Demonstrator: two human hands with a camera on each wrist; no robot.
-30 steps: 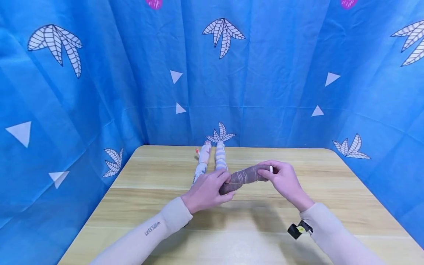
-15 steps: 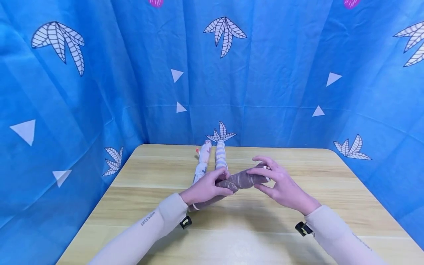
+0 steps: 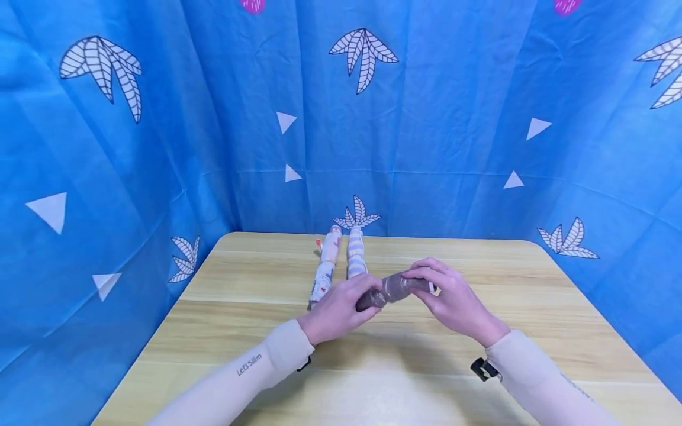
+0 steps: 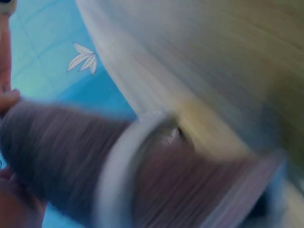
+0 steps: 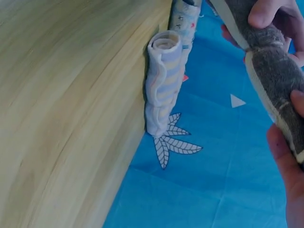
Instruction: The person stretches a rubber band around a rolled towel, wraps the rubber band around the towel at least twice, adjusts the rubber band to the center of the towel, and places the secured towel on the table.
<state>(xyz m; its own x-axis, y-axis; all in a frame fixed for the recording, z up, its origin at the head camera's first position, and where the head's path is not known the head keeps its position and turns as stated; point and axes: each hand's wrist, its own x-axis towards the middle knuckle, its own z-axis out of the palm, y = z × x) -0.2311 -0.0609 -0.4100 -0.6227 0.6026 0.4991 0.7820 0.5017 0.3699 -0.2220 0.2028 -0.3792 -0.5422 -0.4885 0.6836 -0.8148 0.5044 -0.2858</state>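
Note:
A dark grey-brown rolled cloth (image 3: 395, 287) is held slanting above the table, bent a little near its middle. My left hand (image 3: 341, 307) grips its left part, fingers over the top and thumb in front. At the other end, my right hand (image 3: 453, 299) holds the roll between fingers and thumb. The right wrist view shows the dark roll (image 5: 273, 61) with a pale edge along one side and fingers of both hands on it. Close up and blurred, the cloth (image 4: 61, 152) fills the lower left wrist view, where a pale band crosses it.
Two rolled cloths lie side by side toward the table's back edge: a white patterned one (image 3: 326, 269) and a lilac-striped one (image 3: 356, 254). A small red tag (image 3: 318, 242) sticks out beside them. Blue printed curtain (image 3: 447, 118) encloses the wooden table (image 3: 479, 260) behind and at both sides.
Half a second ago my right fingers were spread loosely at the roll's end; now they close round it. The cloth's tail below my left wrist has gone from the head view.

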